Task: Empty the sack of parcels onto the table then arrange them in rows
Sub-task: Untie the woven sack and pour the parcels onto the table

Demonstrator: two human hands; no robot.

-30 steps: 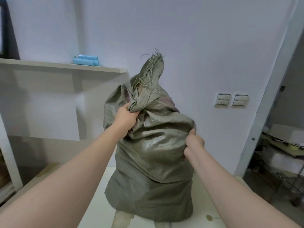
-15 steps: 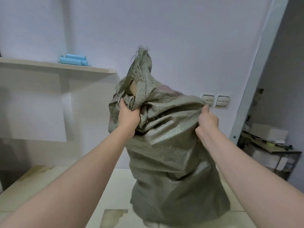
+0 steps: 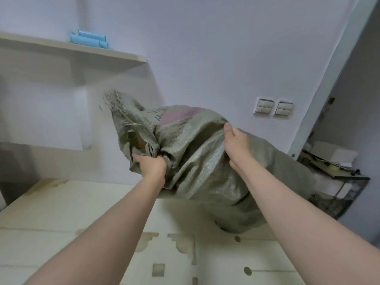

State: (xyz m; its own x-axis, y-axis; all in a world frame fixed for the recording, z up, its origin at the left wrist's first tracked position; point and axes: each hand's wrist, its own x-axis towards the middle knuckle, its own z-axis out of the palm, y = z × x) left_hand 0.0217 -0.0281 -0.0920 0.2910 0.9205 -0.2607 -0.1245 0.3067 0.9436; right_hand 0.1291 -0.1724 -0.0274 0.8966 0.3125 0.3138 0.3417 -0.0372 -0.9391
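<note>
Sack [image 3: 205,167] is tipped sideways over the table [image 3: 61,212], frayed corner at 11 o'clock, bulk sagging toward 4. Left hand [image 3: 151,166] clenches bunched fabric and right hand [image 3: 236,142] pinches a fold at 1. My guess is that's for leverage to dump it. I can't see any parcels out from my end.

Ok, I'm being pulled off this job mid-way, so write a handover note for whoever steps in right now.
Woven sack lies tilted, lower end on the cream table. Left hand grips bunched fabric by its frayed end; right hand pinches a fold on top. No parcel plainly shows outside it. To do: shake the parcels out, set them in rows.
</note>
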